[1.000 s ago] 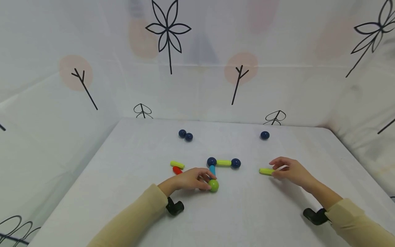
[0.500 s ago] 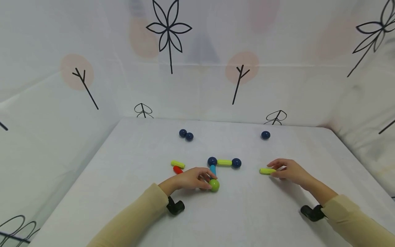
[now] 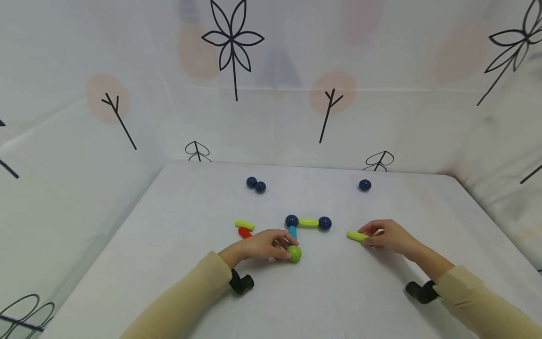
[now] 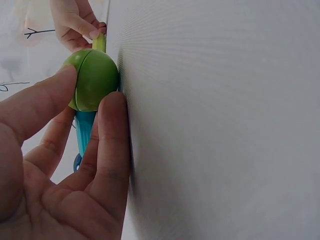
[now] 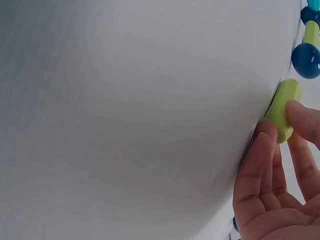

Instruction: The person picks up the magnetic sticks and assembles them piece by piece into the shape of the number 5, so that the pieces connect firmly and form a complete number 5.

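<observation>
My left hand (image 3: 267, 245) pinches a green ball (image 3: 294, 254) between thumb and fingers, low over the white table. From that ball a blue rod (image 3: 292, 232) runs back to a dark blue ball (image 3: 291, 221); a yellow-green rod (image 3: 308, 222) links this one to a second dark blue ball (image 3: 324, 223). Over on the right, my right hand (image 3: 391, 238) holds a loose yellow-green rod (image 5: 285, 107) by its near end, thumb on one side and fingers on the other. The rod's free end points left, apart from the joined pieces.
Beside my left hand lie another yellow-green rod (image 3: 244, 225) and a red rod (image 3: 244, 232), partly hidden by the hand. Two dark blue balls (image 3: 256, 184) touch at the back, and a single dark blue ball (image 3: 365, 185) sits back right. A patterned cloth (image 3: 271, 122) hangs behind the table.
My right hand has moved left with the yellow-green rod, bringing it nearer the joined pieces. The left hand keeps its grip on the green ball and stays in place.
</observation>
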A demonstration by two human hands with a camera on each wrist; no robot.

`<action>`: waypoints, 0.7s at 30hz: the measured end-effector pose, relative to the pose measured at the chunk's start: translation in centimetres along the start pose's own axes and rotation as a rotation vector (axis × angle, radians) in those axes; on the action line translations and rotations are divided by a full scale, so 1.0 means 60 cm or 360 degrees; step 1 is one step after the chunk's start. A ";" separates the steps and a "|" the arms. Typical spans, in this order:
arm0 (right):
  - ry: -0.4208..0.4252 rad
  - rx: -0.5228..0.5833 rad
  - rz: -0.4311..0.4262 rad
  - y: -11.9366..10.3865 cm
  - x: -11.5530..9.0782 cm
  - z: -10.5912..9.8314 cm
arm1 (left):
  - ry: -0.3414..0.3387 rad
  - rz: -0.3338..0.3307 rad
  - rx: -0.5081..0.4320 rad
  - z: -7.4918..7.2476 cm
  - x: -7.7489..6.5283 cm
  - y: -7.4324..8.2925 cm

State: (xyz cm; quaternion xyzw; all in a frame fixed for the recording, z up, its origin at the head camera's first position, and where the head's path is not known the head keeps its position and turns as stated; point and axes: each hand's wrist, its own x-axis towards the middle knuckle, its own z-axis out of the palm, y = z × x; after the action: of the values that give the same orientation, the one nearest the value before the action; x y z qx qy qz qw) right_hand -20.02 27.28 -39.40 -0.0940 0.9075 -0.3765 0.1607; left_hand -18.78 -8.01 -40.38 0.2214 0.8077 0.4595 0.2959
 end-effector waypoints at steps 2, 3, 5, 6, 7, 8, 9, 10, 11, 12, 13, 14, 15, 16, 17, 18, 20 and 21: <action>-0.0016 0.0003 -0.0014 -0.003 0.001 0.004 | 0.0002 -0.0002 -0.0002 0.000 0.000 0.000; -0.0022 0.0011 -0.0023 -0.005 0.002 0.007 | 0.0003 -0.0003 -0.0003 0.000 0.000 0.000; -0.0036 0.0022 -0.0047 -0.009 0.003 0.012 | 0.0004 -0.0003 0.0000 0.000 0.000 0.000; -0.0043 0.0031 -0.0058 -0.012 0.003 0.014 | 0.0004 -0.0003 0.0003 0.000 0.000 0.000; -0.0049 0.0036 -0.0070 -0.015 0.003 0.016 | 0.0003 -0.0001 0.0005 0.000 0.000 0.000; -0.0055 0.0044 -0.0086 -0.018 0.003 0.019 | 0.0003 0.0001 0.0007 0.000 0.001 -0.001; -0.0063 0.0054 -0.0100 -0.021 0.003 0.021 | 0.0003 0.0002 0.0008 0.000 0.001 -0.001; -0.0071 0.0058 -0.0111 -0.025 0.004 0.023 | 0.0003 0.0003 0.0009 -0.001 0.001 -0.001; -0.0077 0.0062 -0.0122 -0.028 0.004 0.026 | 0.0003 0.0004 0.0011 -0.001 0.001 0.000; -0.0083 0.0069 -0.0130 -0.032 0.005 0.028 | 0.0004 0.0005 0.0011 -0.001 0.001 0.000; -0.0090 0.0076 -0.0141 -0.036 0.006 0.030 | 0.0005 0.0004 0.0012 0.000 0.001 0.000; -0.0099 0.0087 -0.0152 -0.039 0.006 0.032 | 0.0008 0.0004 0.0013 0.000 0.001 0.001; -0.0108 0.0097 -0.0160 -0.043 0.007 0.034 | 0.0009 0.0004 0.0012 0.000 0.001 0.002; -0.0116 0.0108 -0.0166 -0.046 0.007 0.036 | 0.0011 0.0003 0.0012 0.000 0.001 0.002; -0.0125 0.0120 -0.0173 -0.050 0.007 0.038 | 0.0011 0.0002 0.0010 0.000 0.000 0.002; -0.0136 0.0132 -0.0180 -0.053 0.007 0.041 | 0.0011 0.0001 0.0007 0.000 0.000 0.003; -0.0154 0.0154 -0.0186 -0.059 0.007 0.045 | 0.0010 -0.0004 0.0003 0.000 0.000 0.002; -0.0161 0.0163 -0.0187 -0.062 0.007 0.048 | 0.0010 -0.0006 0.0002 0.000 0.000 0.002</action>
State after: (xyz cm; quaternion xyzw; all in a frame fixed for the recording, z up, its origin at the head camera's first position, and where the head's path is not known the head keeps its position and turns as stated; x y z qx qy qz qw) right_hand -19.18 22.67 -38.74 -0.1577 0.8707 -0.4259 0.1886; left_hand -18.75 -7.95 -40.31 0.2186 0.8092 0.4593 0.2940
